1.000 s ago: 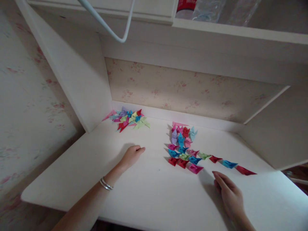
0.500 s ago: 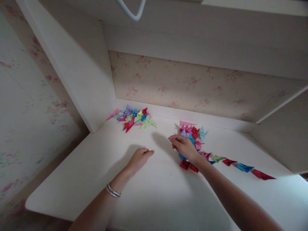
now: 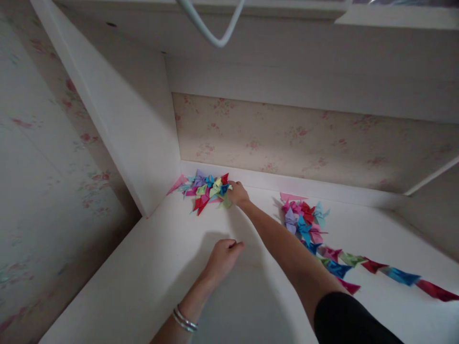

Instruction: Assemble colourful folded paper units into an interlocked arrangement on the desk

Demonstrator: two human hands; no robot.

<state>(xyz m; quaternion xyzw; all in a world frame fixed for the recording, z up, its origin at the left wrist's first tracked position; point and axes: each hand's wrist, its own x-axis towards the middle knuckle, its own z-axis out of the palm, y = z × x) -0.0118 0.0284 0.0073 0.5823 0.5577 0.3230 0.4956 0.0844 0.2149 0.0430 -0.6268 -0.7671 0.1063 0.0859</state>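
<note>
My right hand [image 3: 238, 193] reaches to the right edge of a pile of folded paper cranes [image 3: 204, 192] in the back left corner. Its fingers bend down at a pale green paper crane [image 3: 225, 201]; the fingertips blend into the pile, so their grip cannot be made out. My left hand [image 3: 224, 260] is closed in a loose fist, thumb laid forward, over the white tabletop [image 3: 165, 267]. Nothing shows in it. Two silver bangles [image 3: 184, 320] circle that wrist. More paper cranes [image 3: 303, 222] lie in rows on the right, partly behind my right forearm.
A line of folded paper pieces [image 3: 399, 275] runs to the right edge. A pink paper triangle [image 3: 292, 197] lies near the back. White panels [image 3: 122, 110] and an overhanging shelf [image 3: 287, 67] enclose the desk. A bent white rod [image 3: 215, 36] hangs at the top.
My right hand has moved left and away from me, from the right-hand cranes to the left pile. My left hand stays closed over the tabletop. The view has shifted a little.
</note>
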